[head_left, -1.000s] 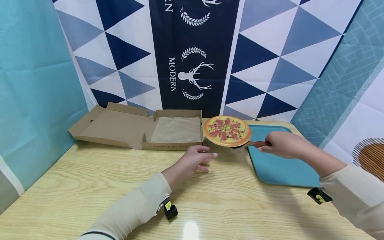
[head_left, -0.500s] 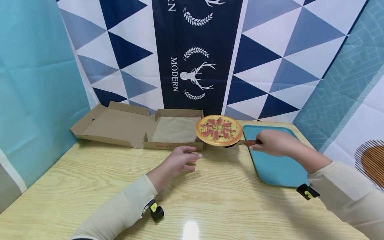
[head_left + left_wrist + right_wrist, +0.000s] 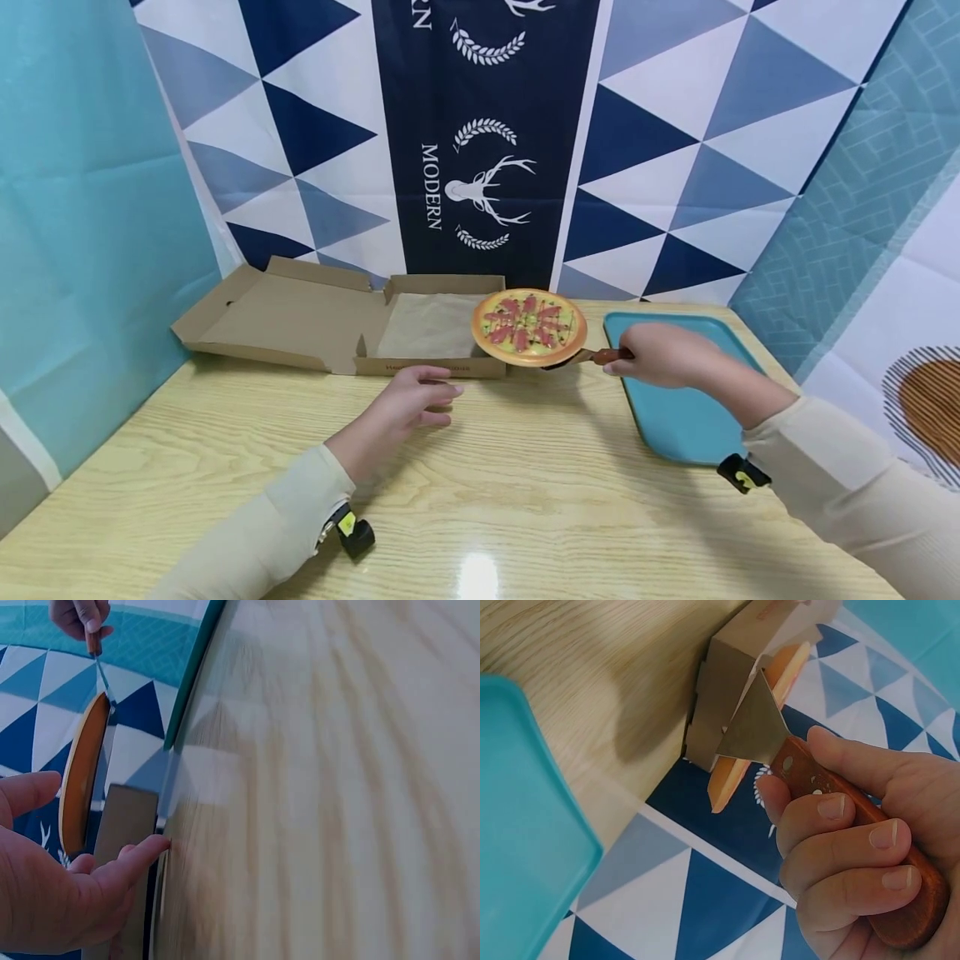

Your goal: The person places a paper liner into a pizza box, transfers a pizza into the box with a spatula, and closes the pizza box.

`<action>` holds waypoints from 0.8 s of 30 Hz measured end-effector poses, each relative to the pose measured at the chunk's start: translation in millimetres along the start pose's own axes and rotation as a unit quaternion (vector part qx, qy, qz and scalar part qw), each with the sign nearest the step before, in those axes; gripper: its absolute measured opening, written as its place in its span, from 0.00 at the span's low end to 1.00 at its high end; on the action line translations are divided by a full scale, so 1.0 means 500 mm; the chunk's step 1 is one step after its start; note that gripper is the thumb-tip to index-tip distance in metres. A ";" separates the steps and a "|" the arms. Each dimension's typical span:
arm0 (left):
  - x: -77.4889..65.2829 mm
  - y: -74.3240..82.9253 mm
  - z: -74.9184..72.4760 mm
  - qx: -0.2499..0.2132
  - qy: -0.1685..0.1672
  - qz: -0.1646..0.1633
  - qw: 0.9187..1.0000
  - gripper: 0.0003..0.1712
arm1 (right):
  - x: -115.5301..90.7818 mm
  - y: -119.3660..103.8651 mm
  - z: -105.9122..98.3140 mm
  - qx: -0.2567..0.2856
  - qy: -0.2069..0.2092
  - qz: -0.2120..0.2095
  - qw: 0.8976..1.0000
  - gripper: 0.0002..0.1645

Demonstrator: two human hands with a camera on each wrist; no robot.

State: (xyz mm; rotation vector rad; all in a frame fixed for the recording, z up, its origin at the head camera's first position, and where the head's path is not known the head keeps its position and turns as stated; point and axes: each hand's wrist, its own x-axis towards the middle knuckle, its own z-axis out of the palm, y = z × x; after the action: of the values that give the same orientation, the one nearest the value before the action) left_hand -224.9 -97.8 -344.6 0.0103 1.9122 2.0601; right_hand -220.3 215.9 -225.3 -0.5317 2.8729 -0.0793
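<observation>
A round pizza (image 3: 529, 327) with red toppings rides on a metal spatula (image 3: 756, 724), held above the table at the right edge of the cardboard pizza box. My right hand (image 3: 666, 357) grips the spatula's brown wooden handle (image 3: 855, 802), fingers curled round it. The pizza box (image 3: 431, 365) lies with its lid (image 3: 292, 312) folded out to the left and brown paper (image 3: 427, 327) inside. In front of the box, my left hand (image 3: 403, 403) hovers with spread, relaxed fingers and holds nothing. The left wrist view shows the pizza (image 3: 81, 776) edge-on beyond that hand.
A blue tray (image 3: 678, 425) lies at the right on the wooden table (image 3: 480, 483). Behind stands a patterned cloth backdrop (image 3: 472, 125), and a teal cloth (image 3: 97, 208) hangs along the left side.
The right hand has carried the pizza on the spatula leftward, from beside the box to over its right edge. The left hand has moved left along the box's front.
</observation>
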 end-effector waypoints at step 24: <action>-0.034 0.037 -0.155 0.086 0.123 0.027 0.988 0.32 | 0.054 -0.023 0.010 0.009 0.008 -0.015 1.000 0.19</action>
State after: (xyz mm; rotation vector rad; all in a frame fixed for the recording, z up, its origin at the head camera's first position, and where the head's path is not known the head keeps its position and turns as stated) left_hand -230.5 -177.7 -330.8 -0.1601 2.2556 2.0023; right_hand -239.7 195.5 -234.5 -0.5723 2.8783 -0.1135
